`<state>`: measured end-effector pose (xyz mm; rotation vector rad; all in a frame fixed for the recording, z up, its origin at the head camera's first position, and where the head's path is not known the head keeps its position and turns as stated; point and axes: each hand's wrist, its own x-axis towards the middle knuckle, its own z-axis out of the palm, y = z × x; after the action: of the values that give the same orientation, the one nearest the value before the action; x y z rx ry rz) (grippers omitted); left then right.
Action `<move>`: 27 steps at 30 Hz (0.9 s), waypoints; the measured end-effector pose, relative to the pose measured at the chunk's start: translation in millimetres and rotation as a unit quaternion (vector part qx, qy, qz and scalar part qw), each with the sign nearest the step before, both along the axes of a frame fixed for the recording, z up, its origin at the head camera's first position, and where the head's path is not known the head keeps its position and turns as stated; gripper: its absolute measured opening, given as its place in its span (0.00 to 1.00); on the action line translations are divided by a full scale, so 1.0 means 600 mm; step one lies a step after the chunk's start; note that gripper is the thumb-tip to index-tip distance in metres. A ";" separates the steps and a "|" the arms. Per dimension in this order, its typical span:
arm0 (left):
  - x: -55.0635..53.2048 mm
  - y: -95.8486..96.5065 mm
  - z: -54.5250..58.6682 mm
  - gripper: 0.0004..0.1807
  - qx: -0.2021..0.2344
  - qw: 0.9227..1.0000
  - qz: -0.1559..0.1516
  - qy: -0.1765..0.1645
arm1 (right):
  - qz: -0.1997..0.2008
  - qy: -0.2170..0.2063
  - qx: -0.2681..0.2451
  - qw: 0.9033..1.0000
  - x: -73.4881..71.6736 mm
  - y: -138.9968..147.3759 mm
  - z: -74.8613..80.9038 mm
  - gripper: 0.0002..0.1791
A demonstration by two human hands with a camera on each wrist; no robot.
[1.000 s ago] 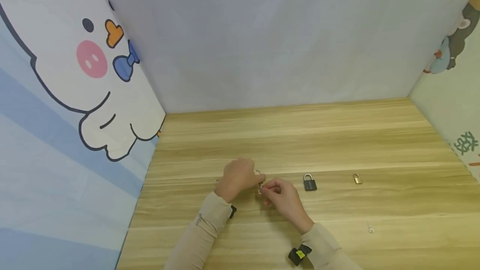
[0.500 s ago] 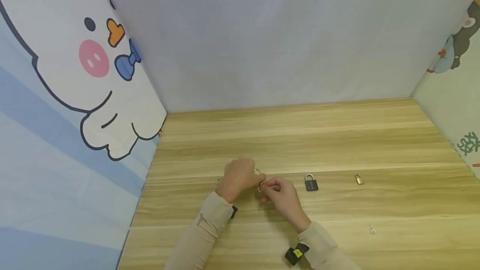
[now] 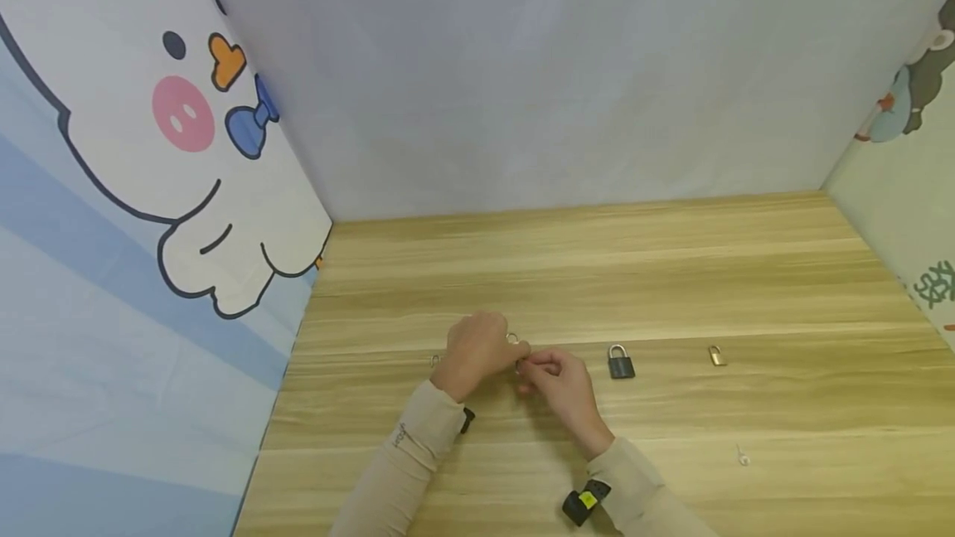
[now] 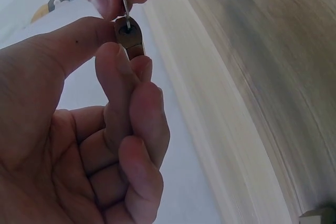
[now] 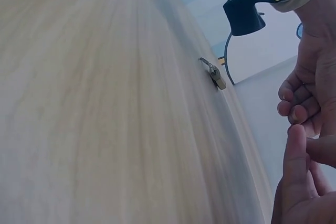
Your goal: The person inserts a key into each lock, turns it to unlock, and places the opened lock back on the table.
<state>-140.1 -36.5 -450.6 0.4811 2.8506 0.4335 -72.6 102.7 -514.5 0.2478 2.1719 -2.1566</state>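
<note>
My left hand (image 3: 477, 352) holds a small brass padlock (image 4: 129, 34) between thumb and fingertips, its keyhole face showing in the left wrist view. My right hand (image 3: 565, 384) pinches a thin key (image 4: 125, 6), whose tip meets the keyhole. In the head view both hands come together left of a black padlock (image 3: 621, 365), and the curved shackle (image 3: 512, 339) of the held padlock peeks out past the left fingers. The right fingers (image 5: 295, 153) reach up toward the left hand in the right wrist view, where the held padlock is hidden.
Right of the black padlock lies a smaller brass padlock (image 3: 717, 355). A loose key (image 3: 743, 456) is nearer the front right. Left of the left hand, another small padlock (image 3: 435, 360) is partly hidden by it. The wooden table (image 3: 597, 272) meets cloth walls at back and sides.
The right hand has moved slightly up and closer to the left hand, so less of the key shows between them. The left hand has held still on the padlock.
</note>
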 end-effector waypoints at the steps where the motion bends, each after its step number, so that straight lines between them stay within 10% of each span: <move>1: 0.000 -0.001 -0.001 0.28 0.001 1.000 0.000 0.003 | 0.003 -0.002 0.005 1.000 0.000 0.001 0.000 0.07; 11: 0.000 0.003 -0.003 0.28 -0.006 1.000 -0.001 0.001 | 0.052 -0.035 -0.011 0.998 0.005 0.001 0.000 0.11; 27: 0.000 0.004 -0.004 0.26 0.009 1.000 0.011 0.000 | 0.025 -0.048 -0.063 0.997 -0.004 -0.012 0.002 0.11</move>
<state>-140.1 -34.1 -453.1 0.4545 2.8567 0.4638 -75.3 95.7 -513.1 0.2796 1.9630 -2.1957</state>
